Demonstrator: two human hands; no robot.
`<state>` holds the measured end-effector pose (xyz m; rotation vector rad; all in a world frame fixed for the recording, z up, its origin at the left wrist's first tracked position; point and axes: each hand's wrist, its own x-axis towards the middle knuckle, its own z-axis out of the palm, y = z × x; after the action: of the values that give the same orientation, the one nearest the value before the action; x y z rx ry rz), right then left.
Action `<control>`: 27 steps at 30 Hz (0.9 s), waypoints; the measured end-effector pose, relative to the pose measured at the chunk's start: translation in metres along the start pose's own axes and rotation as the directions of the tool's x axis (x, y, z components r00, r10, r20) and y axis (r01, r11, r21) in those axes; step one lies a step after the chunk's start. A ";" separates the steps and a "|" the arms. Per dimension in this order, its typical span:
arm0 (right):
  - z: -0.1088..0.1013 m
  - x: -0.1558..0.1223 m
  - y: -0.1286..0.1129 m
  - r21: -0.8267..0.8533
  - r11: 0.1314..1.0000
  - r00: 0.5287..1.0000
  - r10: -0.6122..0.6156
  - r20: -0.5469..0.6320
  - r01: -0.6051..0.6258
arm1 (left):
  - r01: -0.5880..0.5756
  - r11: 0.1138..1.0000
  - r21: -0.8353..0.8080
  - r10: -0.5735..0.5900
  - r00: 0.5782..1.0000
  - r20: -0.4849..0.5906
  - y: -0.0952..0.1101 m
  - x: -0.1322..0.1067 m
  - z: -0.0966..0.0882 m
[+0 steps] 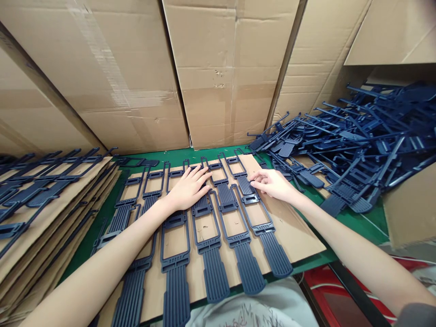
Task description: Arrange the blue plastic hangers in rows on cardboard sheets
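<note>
Dark blue plastic frames with ridged tabs lie in two rows on a cardboard sheet [293,227]. My left hand [187,188] rests flat over the upper row, palm down and fingers spread, hiding parts of several frames. At the upper row's right end, my right hand [274,184] has its fingers curled and pinched at the edge of a plastic frame [244,185]. The contact point is partly hidden by the fingertips. Below it, the lower row's rightmost frame [276,254] has its rounded tab toward me.
A tangled heap of blue plastic frames [361,136] lies at the right. To the left stands a stack of cardboard sheets [78,209] layered with more frames. Large cardboard boxes [231,68] form a wall behind the green table surface [173,155].
</note>
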<state>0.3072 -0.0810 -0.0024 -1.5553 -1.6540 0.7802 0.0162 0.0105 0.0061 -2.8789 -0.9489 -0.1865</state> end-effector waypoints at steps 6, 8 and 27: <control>0.001 0.002 0.006 -0.122 0.990 0.997 -0.077 -0.029 0.073 | 0.001 1.000 -0.001 -0.001 1.000 0.013 0.001 0.000 -0.001; 0.002 0.002 0.005 -0.213 0.970 0.990 -0.129 -0.057 0.114 | 0.003 1.000 -0.006 -0.003 1.000 0.015 0.001 0.000 -0.002; 0.010 -0.001 0.002 -0.333 0.822 0.883 -0.460 0.091 0.462 | -0.003 1.000 -0.009 0.003 1.000 0.009 0.002 0.000 -0.002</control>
<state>0.2996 -0.0809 -0.0097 -1.2774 -2.1469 0.2413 0.0173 0.0091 0.0079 -2.8912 -0.9482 -0.1781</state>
